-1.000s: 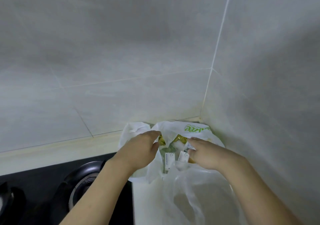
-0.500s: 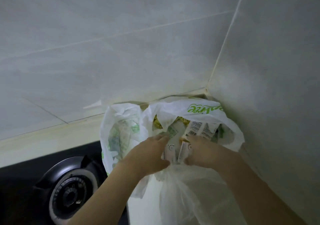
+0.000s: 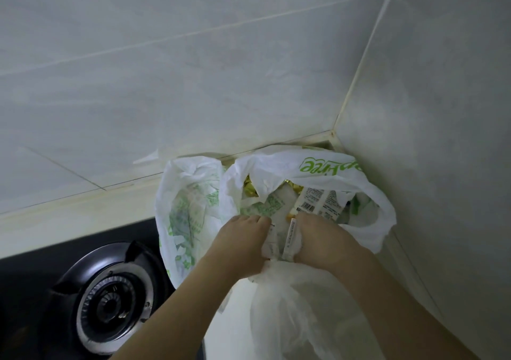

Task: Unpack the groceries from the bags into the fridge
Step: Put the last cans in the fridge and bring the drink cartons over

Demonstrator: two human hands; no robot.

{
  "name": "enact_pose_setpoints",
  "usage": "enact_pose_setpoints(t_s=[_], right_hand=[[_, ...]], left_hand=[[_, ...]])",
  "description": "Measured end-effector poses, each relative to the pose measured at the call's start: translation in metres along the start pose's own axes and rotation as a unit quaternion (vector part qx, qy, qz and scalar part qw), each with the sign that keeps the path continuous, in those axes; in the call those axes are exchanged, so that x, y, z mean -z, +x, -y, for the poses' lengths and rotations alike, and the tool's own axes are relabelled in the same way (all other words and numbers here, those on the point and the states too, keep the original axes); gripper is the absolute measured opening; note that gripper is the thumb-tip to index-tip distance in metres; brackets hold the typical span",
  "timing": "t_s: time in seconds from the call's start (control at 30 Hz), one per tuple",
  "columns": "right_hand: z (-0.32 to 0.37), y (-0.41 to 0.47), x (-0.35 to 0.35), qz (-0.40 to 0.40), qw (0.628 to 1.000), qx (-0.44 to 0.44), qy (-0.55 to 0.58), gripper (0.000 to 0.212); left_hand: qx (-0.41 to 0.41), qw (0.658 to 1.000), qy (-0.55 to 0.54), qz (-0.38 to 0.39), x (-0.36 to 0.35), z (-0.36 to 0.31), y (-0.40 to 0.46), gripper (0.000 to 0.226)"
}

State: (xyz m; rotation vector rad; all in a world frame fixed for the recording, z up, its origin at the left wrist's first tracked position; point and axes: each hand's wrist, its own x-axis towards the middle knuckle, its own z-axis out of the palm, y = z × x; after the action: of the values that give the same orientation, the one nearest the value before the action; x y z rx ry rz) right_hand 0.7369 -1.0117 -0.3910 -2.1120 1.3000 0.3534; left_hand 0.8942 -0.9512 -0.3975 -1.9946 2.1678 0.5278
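Note:
A white plastic grocery bag (image 3: 326, 166) with green lettering stands in the corner of the worktop against the tiled walls. Inside it I see white packets with barcodes (image 3: 312, 204), green-printed packaging (image 3: 262, 207) and something gold (image 3: 250, 189). My left hand (image 3: 240, 243) and my right hand (image 3: 323, 240) are both at the bag's mouth, fingers curled round white packets (image 3: 282, 238) between them. A second white bag with green print (image 3: 188, 210) leans at the left. A thin clear bag (image 3: 298, 310) hangs below my hands.
A black gas hob with a round burner (image 3: 110, 307) lies at the lower left, close to the bags. Grey tiled walls (image 3: 193, 83) close the corner behind and to the right. The pale worktop (image 3: 235, 332) shows between my forearms.
The view has tilted down and moved closer, so the bag and burner look larger. My hands have closed in on the white packets at the bag's mouth.

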Motion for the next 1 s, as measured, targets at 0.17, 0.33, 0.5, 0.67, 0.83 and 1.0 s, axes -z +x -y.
enact_pose_setpoints(t_s=[0.17,0.33,0.5,0.67,0.83,1.0], right_hand=[[0.006,-0.019,0.028,-0.043,0.999,0.028,0.019,0.039],[0.021,-0.056,0.062,-0.129,0.989,0.041,0.060,0.039],[0.044,-0.111,0.093,-0.209,0.958,0.100,0.172,0.038],[0.067,-0.145,0.103,-0.300,0.872,0.154,0.356,0.051],[0.088,-0.162,0.102,-0.357,0.759,0.202,0.506,0.058],[0.102,-0.170,0.105,-0.365,0.725,0.247,0.529,0.057]], left_hand=[[0.045,0.996,-0.061,-0.040,0.035,0.001,-0.018,0.052],[0.090,0.978,-0.137,-0.130,0.082,-0.006,-0.055,0.054],[0.095,0.925,-0.227,-0.290,0.131,-0.021,-0.108,0.060],[0.110,0.829,-0.332,-0.437,0.161,-0.039,-0.161,0.056],[0.121,0.717,-0.467,-0.504,0.175,-0.055,-0.191,0.058],[0.130,0.664,-0.492,-0.548,0.177,-0.064,-0.210,0.064]])
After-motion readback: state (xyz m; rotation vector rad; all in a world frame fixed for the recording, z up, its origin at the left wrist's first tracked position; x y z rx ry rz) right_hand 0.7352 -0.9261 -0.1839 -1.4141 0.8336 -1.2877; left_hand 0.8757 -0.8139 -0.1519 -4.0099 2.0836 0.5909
